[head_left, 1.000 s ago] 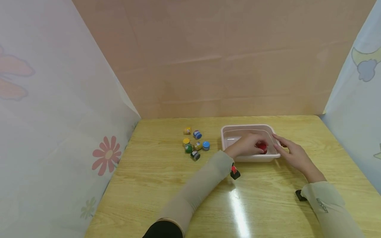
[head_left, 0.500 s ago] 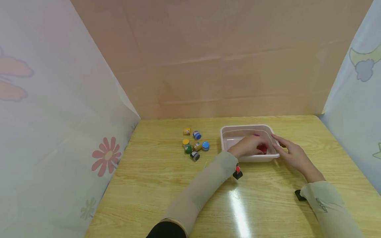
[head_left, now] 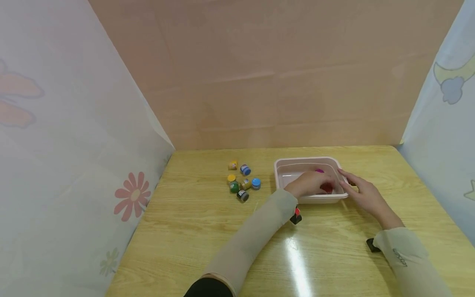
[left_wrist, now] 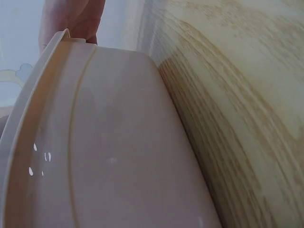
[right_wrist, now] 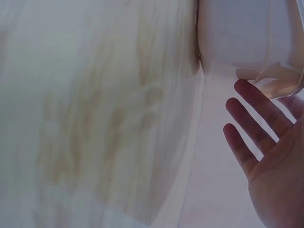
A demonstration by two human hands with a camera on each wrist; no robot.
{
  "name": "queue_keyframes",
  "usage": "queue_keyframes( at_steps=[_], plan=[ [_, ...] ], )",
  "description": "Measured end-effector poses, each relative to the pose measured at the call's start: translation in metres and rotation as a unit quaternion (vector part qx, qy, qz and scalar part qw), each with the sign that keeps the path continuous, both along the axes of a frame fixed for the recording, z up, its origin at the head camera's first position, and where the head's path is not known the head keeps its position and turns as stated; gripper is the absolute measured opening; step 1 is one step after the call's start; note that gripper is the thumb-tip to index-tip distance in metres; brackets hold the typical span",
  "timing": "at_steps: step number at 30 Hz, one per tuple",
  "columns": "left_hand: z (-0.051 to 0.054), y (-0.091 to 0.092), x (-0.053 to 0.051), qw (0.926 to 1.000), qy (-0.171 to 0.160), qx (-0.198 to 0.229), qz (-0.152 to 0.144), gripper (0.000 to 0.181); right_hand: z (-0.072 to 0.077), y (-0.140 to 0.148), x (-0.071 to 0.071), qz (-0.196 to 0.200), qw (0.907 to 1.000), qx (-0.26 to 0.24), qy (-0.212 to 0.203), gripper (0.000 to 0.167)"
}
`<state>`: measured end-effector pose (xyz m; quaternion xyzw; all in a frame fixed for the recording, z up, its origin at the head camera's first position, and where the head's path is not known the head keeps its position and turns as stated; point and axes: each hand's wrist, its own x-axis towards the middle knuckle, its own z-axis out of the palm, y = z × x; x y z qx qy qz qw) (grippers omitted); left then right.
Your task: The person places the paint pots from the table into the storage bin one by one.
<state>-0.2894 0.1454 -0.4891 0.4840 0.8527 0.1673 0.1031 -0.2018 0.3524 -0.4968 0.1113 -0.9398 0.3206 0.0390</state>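
A pale pink plastic box (head_left: pixel 323 199) stands on the table. Inside its right half my left hand (head_left: pixel 311 184) has its fingers curled down over a red jar (head_left: pixel 326 188), which they partly hide. Just behind those fingers a purple-pink lid (head_left: pixel 319 170) shows. My right hand (head_left: pixel 367 199) holds the box's right rim, with thumb and index finger over the edge. In the right wrist view, one finger of the right hand (right_wrist: pixel 278 161) touches the outer wall and two more stand apart from it. The left wrist view shows mostly the box's outer side (left_wrist: pixel 128 133).
Left of the box lies a loose group of small jars: an orange one (head_left: pixel 232 165), two blue-lidded ones (head_left: pixel 256 184), a green one (head_left: pixel 234 187), a dark one (head_left: pixel 243 195) and yellow ones (head_left: pixel 231 178). Patterned sheets (head_left: pixel 133 193) stand at both sides of the table.
My left hand has shifted slightly inside the box and covers more of the red jar; the purple-pink lid has come into view behind it. The right hand has stayed on the rim.
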Motion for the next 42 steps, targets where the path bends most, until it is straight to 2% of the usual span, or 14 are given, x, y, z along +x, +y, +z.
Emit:
queue_keyframes(
  at_steps=[6, 12, 14, 18, 20, 24, 28, 29, 33, 36, 38, 40, 42],
  plan=[
    [-0.003, 0.0, -0.002, 0.9993, 0.032, -0.015, -0.008, 0.021, -0.001, 0.0, 0.0, 0.0, 1.0, -0.002, -0.002, 0.055],
    [-0.004, 0.0, -0.003, 0.9996, 0.023, -0.014, -0.01, 0.025, -0.002, 0.0, 0.0, -0.002, 1.0, 0.0, -0.005, 0.055],
    [-0.002, -0.002, -0.003, 0.9999, 0.008, -0.005, -0.014, 0.025, -0.002, 0.0, -0.001, -0.002, 1.0, 0.0, -0.006, 0.055],
    [0.004, -0.008, -0.002, 0.9988, -0.042, 0.02, -0.015, 0.026, -0.004, 0.001, -0.001, -0.003, 1.0, -0.002, -0.006, 0.055],
    [0.009, -0.011, -0.001, 0.9978, -0.056, 0.031, -0.017, 0.028, -0.006, 0.002, -0.001, -0.004, 1.0, -0.002, -0.004, 0.055],
    [0.019, -0.021, 0.0, 0.9948, -0.065, 0.071, -0.032, 0.03, -0.007, 0.003, -0.001, -0.005, 1.0, 0.002, -0.002, 0.056],
    [0.029, -0.034, 0.0, 0.9884, -0.078, 0.12, -0.05, 0.03, -0.006, 0.004, -0.002, -0.004, 0.9999, 0.007, -0.007, 0.058],
    [0.031, -0.038, 0.001, 0.988, -0.073, 0.126, -0.051, 0.03, -0.006, 0.004, -0.002, -0.004, 0.9999, 0.008, -0.009, 0.058],
    [0.037, -0.059, 0.004, 0.9913, -0.041, 0.124, -0.019, 0.034, -0.005, 0.002, -0.003, -0.005, 0.9998, 0.011, -0.014, 0.058],
    [0.039, -0.08, 0.005, 0.993, 0.0, 0.115, 0.029, 0.039, -0.005, 0.001, -0.003, -0.007, 0.9998, 0.011, -0.016, 0.058],
    [0.04, -0.094, 0.004, 0.9907, 0.015, 0.122, 0.058, 0.04, -0.004, 0.001, -0.003, -0.009, 0.9998, 0.011, -0.014, 0.058],
    [0.04, -0.109, 0.003, 0.9872, 0.016, 0.133, 0.086, 0.04, -0.004, 0.001, -0.002, -0.01, 0.9998, 0.01, -0.014, 0.058],
    [0.038, -0.126, 0.002, 0.9825, 0.001, 0.151, 0.11, 0.038, -0.004, 0.001, -0.002, -0.012, 0.9998, 0.012, -0.013, 0.058]
  ],
)
